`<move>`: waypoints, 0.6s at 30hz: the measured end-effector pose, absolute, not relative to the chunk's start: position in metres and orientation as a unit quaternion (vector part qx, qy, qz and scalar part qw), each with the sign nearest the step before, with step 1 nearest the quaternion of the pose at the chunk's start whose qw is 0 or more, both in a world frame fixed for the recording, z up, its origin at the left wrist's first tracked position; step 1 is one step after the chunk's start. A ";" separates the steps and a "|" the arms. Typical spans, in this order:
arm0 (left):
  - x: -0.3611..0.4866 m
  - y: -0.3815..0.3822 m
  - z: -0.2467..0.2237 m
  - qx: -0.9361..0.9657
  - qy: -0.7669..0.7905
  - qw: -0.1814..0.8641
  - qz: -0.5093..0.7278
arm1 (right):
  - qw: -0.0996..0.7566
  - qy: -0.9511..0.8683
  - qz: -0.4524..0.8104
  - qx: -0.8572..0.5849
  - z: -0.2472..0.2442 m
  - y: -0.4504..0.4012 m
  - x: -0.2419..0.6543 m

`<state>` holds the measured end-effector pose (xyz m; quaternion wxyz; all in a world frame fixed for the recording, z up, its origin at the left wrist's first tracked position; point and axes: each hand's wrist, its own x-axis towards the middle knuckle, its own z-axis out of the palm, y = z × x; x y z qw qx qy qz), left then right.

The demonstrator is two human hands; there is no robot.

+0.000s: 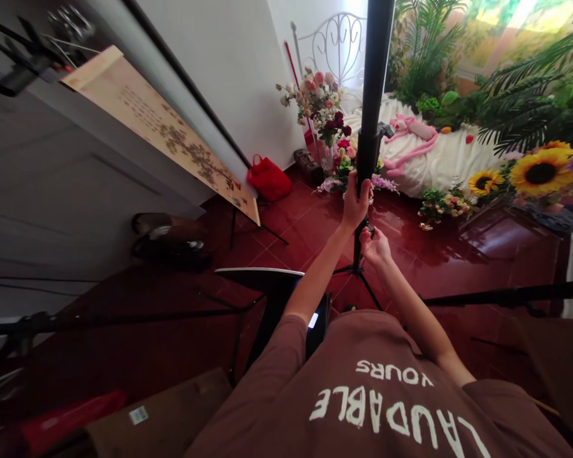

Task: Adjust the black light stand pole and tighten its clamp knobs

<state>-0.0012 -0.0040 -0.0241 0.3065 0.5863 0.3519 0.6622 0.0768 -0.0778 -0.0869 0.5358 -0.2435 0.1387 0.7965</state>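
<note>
A black tripod stand [375, 76] rises upright in front of me, its thick upper tube running off the top of the view. My left hand [356, 205] is wrapped round this tube near the middle of the view. Just below it, my right hand [375, 247] has its fingers pressed together on a small dark knob [370, 230] at the side of the pole. The fingers partly cover the knob. Beneath my hands, the stand's thin legs [358, 270] spread on the red tiled floor [300, 229].
A hanging scroll [167, 137] slants at the left, with a red bag [268, 179] beside its lower end. Flowers [332, 108], sunflowers [539, 170] and a pink plush toy [413, 132] on white cloth lie ahead. A dark pole [510, 294] crosses the right side. Cardboard [172, 407] is at lower left.
</note>
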 end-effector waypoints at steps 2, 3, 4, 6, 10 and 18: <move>-0.001 -0.004 -0.024 0.583 0.354 0.305 0.665 | 0.544 0.147 0.791 -0.240 -0.089 -0.075 0.079; -0.001 -0.005 -0.024 0.582 0.356 0.304 0.664 | 0.541 0.158 0.794 -0.229 -0.091 -0.074 0.080; -0.002 -0.005 -0.023 0.583 0.358 0.304 0.663 | 0.532 0.172 0.801 -0.212 -0.092 -0.072 0.082; -0.002 -0.007 -0.021 0.585 0.362 0.304 0.659 | 0.508 0.196 0.822 -0.166 -0.095 -0.070 0.086; -0.001 -0.008 -0.019 0.583 0.368 0.302 0.658 | 0.500 0.197 0.835 -0.114 -0.102 -0.066 0.089; 0.003 -0.013 -0.067 0.588 0.426 0.280 0.628 | 0.503 0.128 0.832 -0.194 -0.111 -0.084 0.103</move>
